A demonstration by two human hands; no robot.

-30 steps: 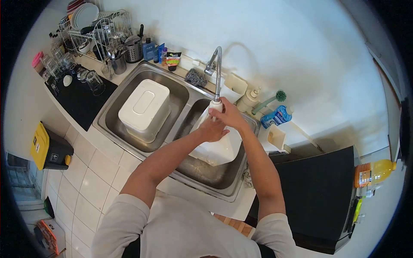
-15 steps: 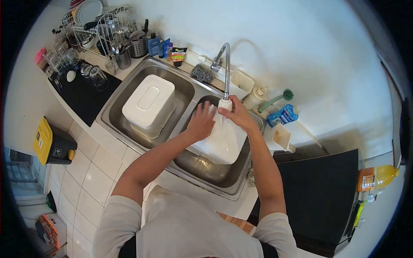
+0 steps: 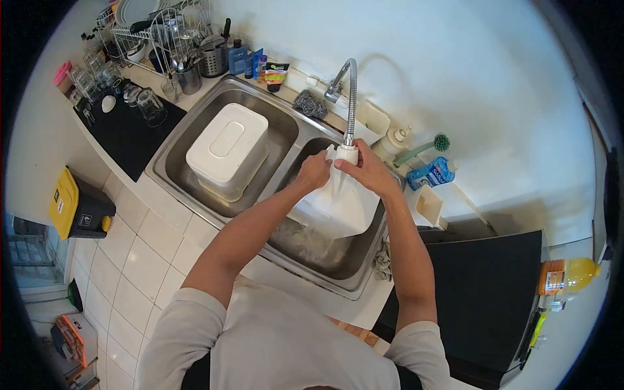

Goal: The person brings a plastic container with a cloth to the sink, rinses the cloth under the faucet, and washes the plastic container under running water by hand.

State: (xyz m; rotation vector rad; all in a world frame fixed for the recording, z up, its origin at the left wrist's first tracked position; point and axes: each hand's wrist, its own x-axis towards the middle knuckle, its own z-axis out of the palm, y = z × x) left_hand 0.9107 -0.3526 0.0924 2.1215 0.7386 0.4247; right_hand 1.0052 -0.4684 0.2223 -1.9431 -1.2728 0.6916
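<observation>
Left hand [image 3: 314,170]: closed on the tub's edge.
Right hand [image 3: 369,169]: curled round the tap nozzle [image 3: 347,155].
White tub [image 3: 344,211]: tilted in the right basin [image 3: 338,259], below the nozzle.
Tub risk: wet edge could slip.
Nozzle risk: misaimed water could splash the bench [image 3: 318,299].

Large white lettering stood on the blue bottle [image 3: 430,173]; it appeared to open with "So", the remainder illegible. A pale word on the blue flask [image 3: 237,60] was too small to read. The bin [image 3: 91,211] bore a white sign on its black front and a label on its yellow lid [image 3: 60,203], both unreadable. Print on the orange bottle's label [image 3: 554,281] was likewise illegible.
</observation>
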